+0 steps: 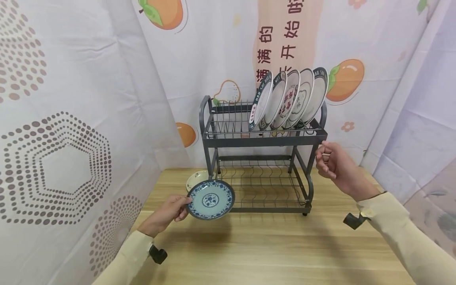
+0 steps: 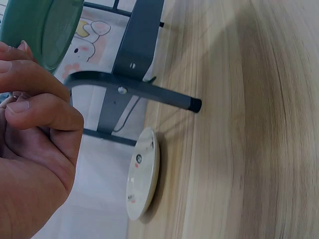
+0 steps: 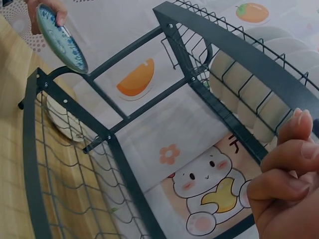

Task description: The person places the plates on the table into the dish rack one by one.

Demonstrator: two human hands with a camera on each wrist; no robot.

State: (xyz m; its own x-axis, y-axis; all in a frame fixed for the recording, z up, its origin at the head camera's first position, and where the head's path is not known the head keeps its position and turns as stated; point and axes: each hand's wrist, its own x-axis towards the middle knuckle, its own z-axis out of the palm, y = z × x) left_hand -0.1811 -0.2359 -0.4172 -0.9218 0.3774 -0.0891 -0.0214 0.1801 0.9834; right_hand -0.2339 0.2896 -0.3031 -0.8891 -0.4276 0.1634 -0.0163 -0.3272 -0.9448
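My left hand [image 1: 175, 208] pinches the left rim of a blue-and-white plate [image 1: 211, 200], thumb on top and fingers curled beneath. The plate is raised over the table, its patterned face up, in front of the left end of a dark grey two-tier dish rack [image 1: 265, 141]. Its green underside [image 2: 47, 35] shows in the left wrist view. My right hand [image 1: 335, 168] is beside the rack's upper right corner, fingers loosely curled and holding nothing. In the right wrist view its fingertips [image 3: 299, 119] overlap the upper tier's edge.
Several white plates [image 1: 261, 103] with dark printed rims stand upright in the right part of the rack's upper tier. A cream patterned dish [image 1: 195, 178] lies on the wooden table [image 1: 270, 245] behind the held plate, by the rack's left leg. Printed curtains [image 1: 221, 51] hang behind and at the sides.
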